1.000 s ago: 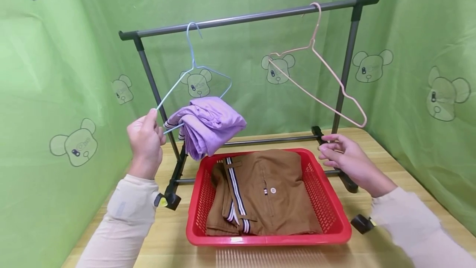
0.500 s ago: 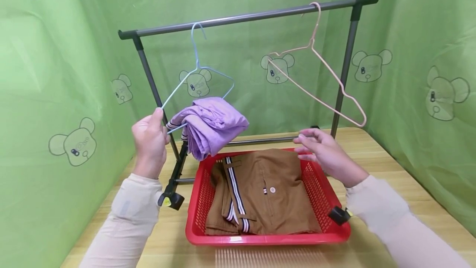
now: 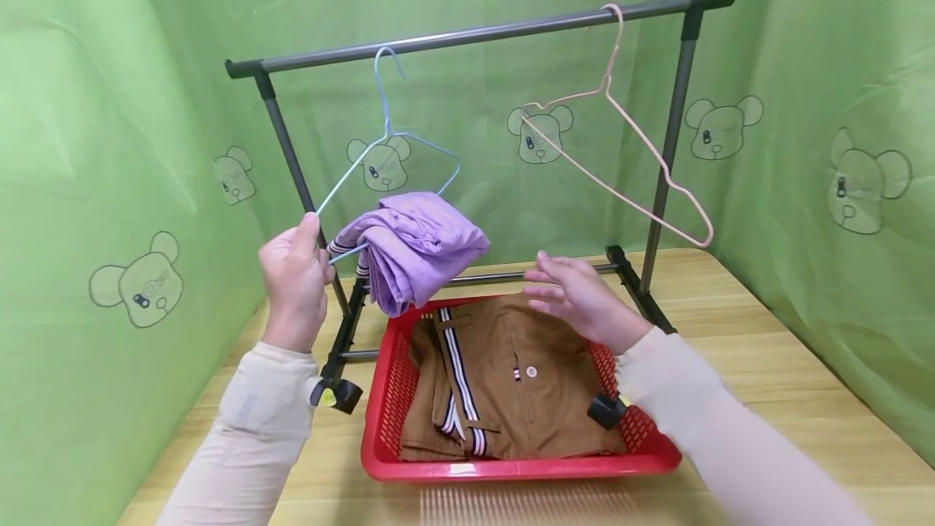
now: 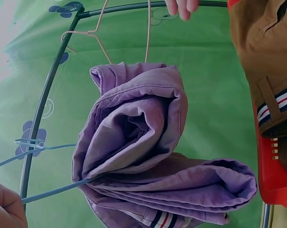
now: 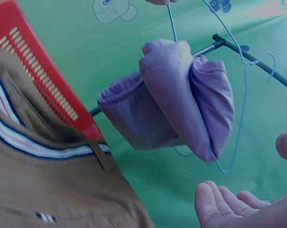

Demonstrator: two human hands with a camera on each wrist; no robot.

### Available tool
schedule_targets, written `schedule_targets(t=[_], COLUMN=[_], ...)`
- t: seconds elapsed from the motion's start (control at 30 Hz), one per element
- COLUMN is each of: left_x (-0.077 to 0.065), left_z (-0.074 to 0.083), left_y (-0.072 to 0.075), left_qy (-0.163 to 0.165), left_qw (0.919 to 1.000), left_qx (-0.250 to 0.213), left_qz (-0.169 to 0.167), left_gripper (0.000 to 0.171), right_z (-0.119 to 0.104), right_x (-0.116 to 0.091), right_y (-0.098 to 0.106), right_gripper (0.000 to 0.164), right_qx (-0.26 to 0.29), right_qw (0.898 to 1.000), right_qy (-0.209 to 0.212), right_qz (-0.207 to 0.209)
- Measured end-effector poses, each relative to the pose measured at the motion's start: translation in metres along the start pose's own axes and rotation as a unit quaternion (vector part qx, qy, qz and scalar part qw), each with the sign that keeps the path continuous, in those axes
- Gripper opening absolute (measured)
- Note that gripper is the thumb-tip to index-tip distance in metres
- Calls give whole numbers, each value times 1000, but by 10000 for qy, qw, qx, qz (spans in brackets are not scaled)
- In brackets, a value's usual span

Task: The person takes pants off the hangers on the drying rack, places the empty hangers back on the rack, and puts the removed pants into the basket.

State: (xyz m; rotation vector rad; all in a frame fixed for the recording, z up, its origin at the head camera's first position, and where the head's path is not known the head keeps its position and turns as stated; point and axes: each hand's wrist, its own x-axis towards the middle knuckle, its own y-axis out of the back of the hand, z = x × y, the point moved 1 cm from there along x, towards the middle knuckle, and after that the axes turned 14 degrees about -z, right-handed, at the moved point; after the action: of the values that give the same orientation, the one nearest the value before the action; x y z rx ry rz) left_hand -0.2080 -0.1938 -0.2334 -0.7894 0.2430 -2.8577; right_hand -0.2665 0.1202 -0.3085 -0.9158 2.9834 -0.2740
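The left hand (image 3: 295, 291) is gripping the blue hanger (image 3: 386, 124) at its left corner, with thumb and fingers curled around the wire. The folded purple pants (image 3: 420, 242) are hanging over the hanger's bottom wire, between the two hands. The hanger's hook is showing in front of the rack (image 3: 497, 32) near its top bar; the views are not showing whether hook and bar are touching. The right hand (image 3: 580, 299) is holding nothing — its fingers are reaching out loosely, the thumb standing apart — and is hovering above the red basket (image 3: 453, 472), near the purple pants but not touching them. The brown pants (image 3: 526, 396) are lying folded in the basket, which is resting on the wooden table (image 3: 745, 331). The pink hanger (image 3: 609, 81) is hanging from the bar at right.
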Motion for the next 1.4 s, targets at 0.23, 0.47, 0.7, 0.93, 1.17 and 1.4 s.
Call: schedule_targets(t=[0.23,0.47,0.7,0.93,1.17,1.4], left_x=[0,-1,-2,-1,-2,-2], left_z=[0,0,-2,-3,-6,-7], left_y=[-2,-3,-5,-8,-8,-7], left_qy=[-24,-30,-30,-101,-61,-153], left_qw=[10000,10000,9999,9999,10000,9996], left_qx=[-4,-44,-117,-95,-67,-215], left_qz=[-6,-21,20,16,-37,-78], left_gripper=[46,46,47,47,47,47], right_z=[10,14,17,21,24,16], right_x=[19,33,48,60,71,81], right_y=[-17,-34,-47,-55,-67,-80], right_gripper=[45,67,85,93,90,90], right_qx=[650,1100,1710,2337,2703,3361], right_qw=[9978,9936,9838,9702,9602,9385], right_qy=[-147,-197,-329,-480,-571,-627], right_qz=[-31,-159,-431,-419,-403,-489])
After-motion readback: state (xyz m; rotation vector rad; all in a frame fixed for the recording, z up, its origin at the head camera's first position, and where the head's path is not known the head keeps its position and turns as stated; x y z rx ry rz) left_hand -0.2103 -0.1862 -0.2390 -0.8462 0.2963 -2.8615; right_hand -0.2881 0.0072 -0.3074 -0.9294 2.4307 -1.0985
